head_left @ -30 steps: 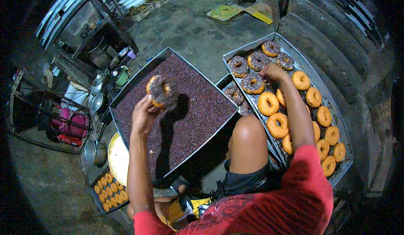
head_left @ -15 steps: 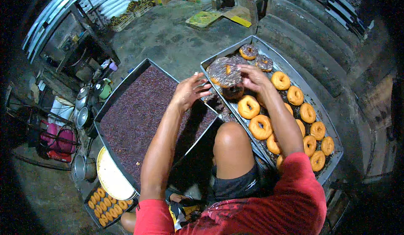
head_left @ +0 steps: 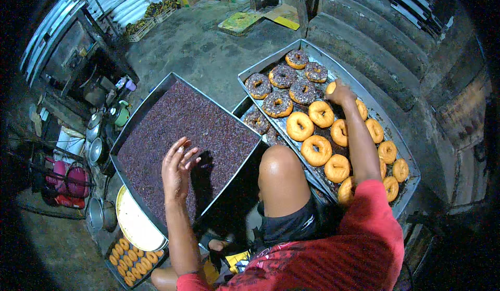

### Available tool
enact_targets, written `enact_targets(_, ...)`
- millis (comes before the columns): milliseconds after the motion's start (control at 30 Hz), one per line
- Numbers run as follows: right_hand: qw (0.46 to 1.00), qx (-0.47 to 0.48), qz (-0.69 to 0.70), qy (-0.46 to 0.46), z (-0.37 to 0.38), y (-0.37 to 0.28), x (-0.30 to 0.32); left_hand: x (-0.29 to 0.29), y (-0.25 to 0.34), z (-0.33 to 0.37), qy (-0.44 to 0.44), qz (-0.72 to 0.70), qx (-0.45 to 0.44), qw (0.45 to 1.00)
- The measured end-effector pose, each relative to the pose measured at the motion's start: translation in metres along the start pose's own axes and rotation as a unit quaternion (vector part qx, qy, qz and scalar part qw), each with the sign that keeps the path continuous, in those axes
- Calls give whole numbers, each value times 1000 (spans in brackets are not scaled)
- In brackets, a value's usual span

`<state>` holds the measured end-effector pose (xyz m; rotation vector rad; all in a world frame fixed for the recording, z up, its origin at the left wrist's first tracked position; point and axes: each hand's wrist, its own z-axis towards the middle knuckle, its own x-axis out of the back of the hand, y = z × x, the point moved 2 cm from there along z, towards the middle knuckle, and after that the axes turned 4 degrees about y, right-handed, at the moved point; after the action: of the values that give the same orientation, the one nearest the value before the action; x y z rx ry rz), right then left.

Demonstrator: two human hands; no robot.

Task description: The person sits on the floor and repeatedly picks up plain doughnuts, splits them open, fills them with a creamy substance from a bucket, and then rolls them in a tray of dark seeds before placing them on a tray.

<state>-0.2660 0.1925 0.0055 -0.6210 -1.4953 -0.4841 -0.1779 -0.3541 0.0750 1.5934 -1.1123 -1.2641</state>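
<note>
My right hand (head_left: 342, 94) is closed on a plain golden doughnut (head_left: 330, 88) in the metal tray on my right; most of that doughnut is hidden behind the fingers. Over a square metal tray (head_left: 209, 94) of dark chocolate sprinkles (head_left: 166, 119), my left hand (head_left: 179, 163) hovers with its fingers apart, holding nothing. Several sprinkle-topped doughnuts (head_left: 277, 104) fill the far left end of the right-hand tray (head_left: 271, 63). Plain doughnuts (head_left: 316, 150) lie along the rest of it, partly behind my right forearm.
Another tray with coated doughnuts (head_left: 257, 122) shows beneath the right tray. A round white tub (head_left: 136, 220) and a tray of small plain doughnuts (head_left: 130, 262) sit at the lower left. Pots (head_left: 102, 213) stand on the left. Concrete steps (head_left: 370, 51) rise at the right.
The sprinkle-topped doughnut at my right hand is now down among the coated ones. That hand has shifted right onto a plain doughnut. My left hand has moved left and nearer, over the sprinkles.
</note>
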Motion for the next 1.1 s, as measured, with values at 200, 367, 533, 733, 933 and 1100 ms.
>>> enact_targets(200,977,163,138,11,-66,-3,19,26,-8,-21,22,-23,-16,999)
enact_targets(367,987,124,91,38,-108,-18,2,11,0,-28,13,-19,-14,1000)
enact_targets(533,859,328,347,183,-158,-81,77,-17,-7,-31,-26,-64,-20,997)
enact_targets(733,659,635,398,-62,-301,-241,122,-29,-21,-5,-101,-377,-62,918)
enact_targets(933,588,697,374,-169,-347,-361,111,59,22,-40,17,-430,-121,895)
enact_targets(1100,597,741,190,-243,-463,-403,120,145,11,-79,211,-402,-156,877)
